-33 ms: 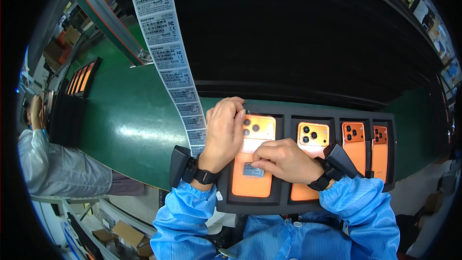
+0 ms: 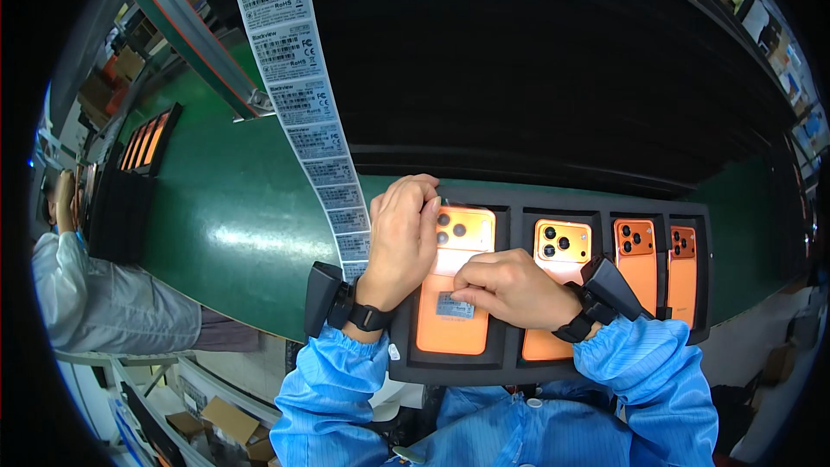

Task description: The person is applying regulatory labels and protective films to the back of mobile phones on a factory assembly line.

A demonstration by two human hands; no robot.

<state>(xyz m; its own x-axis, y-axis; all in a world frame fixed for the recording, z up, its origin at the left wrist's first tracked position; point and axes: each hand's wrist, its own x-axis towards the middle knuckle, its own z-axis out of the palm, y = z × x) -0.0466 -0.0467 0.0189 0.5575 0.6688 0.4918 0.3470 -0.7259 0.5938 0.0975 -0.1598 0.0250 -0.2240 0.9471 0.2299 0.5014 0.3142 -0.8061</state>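
Observation:
An orange phone (image 2: 451, 337) lies back up in the leftmost slot of a black foam tray (image 2: 514, 367). Its camera lenses show at the top, and a small silver-grey label (image 2: 455, 306) covers part of its lower back. My left hand (image 2: 403, 238) is closed at the phone's upper left corner, fingers bent together; what the fingertips hold is hidden. With thumb and finger pinched at the label's upper edge, my right hand (image 2: 510, 287) rests over the phone's right side. The label strip (image 2: 316, 143), long and printed, runs down beside my left hand.
To the right in the tray sit a second orange phone (image 2: 558, 272), a third (image 2: 635, 264) and a fourth (image 2: 683, 281). Far left on the green table (image 2: 216, 199) is another tray of phones (image 2: 147, 140). A person in a pale sleeve (image 2: 112, 294) works there. A metal post (image 2: 194, 35) stands behind.

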